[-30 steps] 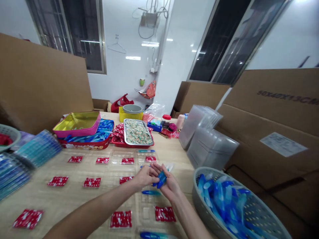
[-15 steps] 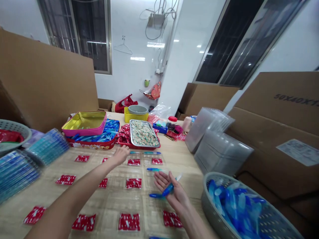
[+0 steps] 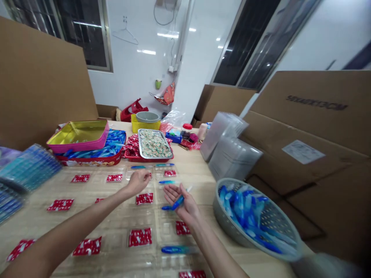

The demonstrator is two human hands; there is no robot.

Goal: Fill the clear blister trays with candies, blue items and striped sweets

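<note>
My right hand [image 3: 185,206] is palm up over the right column of clear plastic trays [image 3: 156,224], its fingers loosely spread. A blue pen-like stick [image 3: 179,201] with a whitish tip lies across that palm, held by the thumb. My left hand [image 3: 138,182] is closed, fingers curled down, over a tray beside a red printed packet [image 3: 150,175]; whatever it may hold is hidden. Similar blue sticks lie in trays close by, one at the back [image 3: 138,167] and one nearer me [image 3: 175,250]. Red packets [image 3: 140,236] sit in several trays.
On the right stands a grey basket [image 3: 223,227] of blue sticks, near stacked clear trays [image 3: 234,158] and a cardboard box [image 3: 319,127]. At the back are a metal tray [image 3: 155,144] of small sachets, red packets, and a pink tin [image 3: 78,146] over more blue sticks.
The view has shifted to the right and down. My left hand has moved toward me and slightly right from the back stick. My right hand still holds its blue stick, nearly in place.
</note>
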